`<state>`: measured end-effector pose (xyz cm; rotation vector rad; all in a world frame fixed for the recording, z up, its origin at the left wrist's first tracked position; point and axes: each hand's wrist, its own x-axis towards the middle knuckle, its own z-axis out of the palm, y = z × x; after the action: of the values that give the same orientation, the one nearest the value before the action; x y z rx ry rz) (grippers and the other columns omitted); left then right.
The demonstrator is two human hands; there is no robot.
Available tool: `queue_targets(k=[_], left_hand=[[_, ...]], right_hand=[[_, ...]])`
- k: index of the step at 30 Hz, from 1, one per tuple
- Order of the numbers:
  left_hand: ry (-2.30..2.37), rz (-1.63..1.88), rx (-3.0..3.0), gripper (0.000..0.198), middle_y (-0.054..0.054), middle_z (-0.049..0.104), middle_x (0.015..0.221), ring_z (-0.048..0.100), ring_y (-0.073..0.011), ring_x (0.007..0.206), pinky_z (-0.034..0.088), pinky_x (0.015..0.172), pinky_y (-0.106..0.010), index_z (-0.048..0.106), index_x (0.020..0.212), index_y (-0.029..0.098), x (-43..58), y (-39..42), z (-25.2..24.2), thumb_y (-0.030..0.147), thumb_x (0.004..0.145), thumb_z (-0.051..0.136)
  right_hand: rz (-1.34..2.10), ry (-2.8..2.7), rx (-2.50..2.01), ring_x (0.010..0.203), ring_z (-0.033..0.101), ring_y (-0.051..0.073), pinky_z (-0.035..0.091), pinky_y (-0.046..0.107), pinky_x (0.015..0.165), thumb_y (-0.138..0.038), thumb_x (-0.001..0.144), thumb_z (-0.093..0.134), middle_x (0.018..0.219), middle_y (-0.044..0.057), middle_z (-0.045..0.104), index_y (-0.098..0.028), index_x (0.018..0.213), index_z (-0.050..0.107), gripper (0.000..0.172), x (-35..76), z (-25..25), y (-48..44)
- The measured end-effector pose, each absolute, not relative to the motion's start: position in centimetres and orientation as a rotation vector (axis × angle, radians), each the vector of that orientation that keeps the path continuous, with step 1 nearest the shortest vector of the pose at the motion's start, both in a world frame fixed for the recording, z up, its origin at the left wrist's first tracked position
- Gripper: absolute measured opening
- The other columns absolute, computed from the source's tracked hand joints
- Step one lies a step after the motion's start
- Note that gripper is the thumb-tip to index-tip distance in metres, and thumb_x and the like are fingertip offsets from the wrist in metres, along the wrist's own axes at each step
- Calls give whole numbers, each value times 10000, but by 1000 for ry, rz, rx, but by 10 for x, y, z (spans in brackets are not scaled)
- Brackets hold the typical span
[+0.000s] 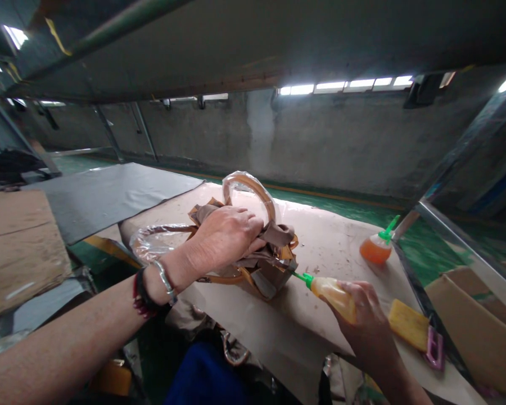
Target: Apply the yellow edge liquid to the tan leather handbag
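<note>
A brown handbag (257, 273) lies on the paper-covered table, its two tan handles wrapped in clear plastic. One handle (253, 185) arches up behind it, and the other reaches out to the left. My left hand (230, 230) is closed over the bag's gathered fabric. In my right hand (362, 312) is a squeeze bottle (331, 295) with pale yellow contents, fingers wrapped round its body. Its green nozzle points left, the tip at the bag's right edge; whether it touches cannot be made out.
A second squeeze bottle (376, 247) with orange liquid stands at the table's right side. Near the right edge lie a yellow sponge (409, 323) and a pink plastic piece (434, 347). Cardboard (21, 247) is at left, a carton (476, 326) at right. A dark shelf (253, 50) hangs overhead.
</note>
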<state>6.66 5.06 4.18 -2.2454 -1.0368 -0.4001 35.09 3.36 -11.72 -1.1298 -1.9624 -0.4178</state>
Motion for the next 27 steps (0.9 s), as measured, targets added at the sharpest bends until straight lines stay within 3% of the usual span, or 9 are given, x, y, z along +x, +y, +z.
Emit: queue_targets(k=[6,10,21,27], left_hand=[[-1035,-372,-2268,254,-28,656,677,632,-203,651,452,581,-305,579,677,160,68,51,42,358,829,627],[-1056,-380,-2259,255,-35,663,690,636,-205,667,444,580,-302,588,697,155,67,51,41,367,837,615],[-1029,-367,-2258,267,-26,653,672,617,-188,644,428,572,-295,571,666,164,69,53,41,360,845,596],[-1064,-356,-2281,233,-24,652,690,622,-192,664,442,592,-293,561,683,171,66,51,39,347,830,599]], right_hand=[[-368,-1985,-1115,716,578,191,561,317,598,-457,956,415,833,56,508,-182,1000,479,286,345,-120,34],[-398,-1952,-1144,785,568,232,557,380,622,-446,951,429,886,94,520,-170,1035,494,295,351,-121,39],[-364,-1902,-1143,793,565,238,557,397,652,-458,932,473,850,76,539,-202,982,499,262,350,-121,42],[-261,-1908,-1111,698,599,197,567,346,587,-479,931,465,807,47,554,-223,955,491,258,339,-125,32]])
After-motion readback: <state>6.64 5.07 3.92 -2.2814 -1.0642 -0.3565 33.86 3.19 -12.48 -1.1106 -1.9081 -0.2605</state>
